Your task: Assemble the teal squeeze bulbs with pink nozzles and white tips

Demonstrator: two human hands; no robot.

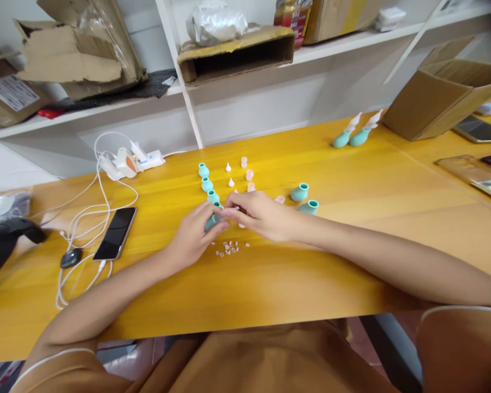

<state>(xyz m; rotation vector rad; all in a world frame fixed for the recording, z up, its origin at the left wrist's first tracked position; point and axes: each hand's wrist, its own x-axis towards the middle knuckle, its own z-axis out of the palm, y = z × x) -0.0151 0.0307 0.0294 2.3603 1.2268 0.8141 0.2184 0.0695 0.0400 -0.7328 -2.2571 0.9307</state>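
Note:
My left hand (190, 232) is closed around a teal rubber bulb (211, 221) and tilts it toward my right hand (265, 215). The right fingers pinch together at the bulb's mouth, on a small pale piece largely hidden by the fingertips. Behind my hands stands a column of teal bulbs (207, 184) with open mouths. Beside them are small white cone-shaped pieces (231, 183) and translucent pinkish cups (249, 174), the nearest partly covered by my right hand. Tiny clear rings (228, 248) lie scattered in front of my hands.
Two more open teal bulbs (300, 192) sit beyond my right forearm. Farther back lie two bulbs with pale nozzles (360, 136), near a cardboard box (442, 98). At left are a phone (115, 233), white cables (76, 218) and a power strip (151, 159). Shelves hold boxes.

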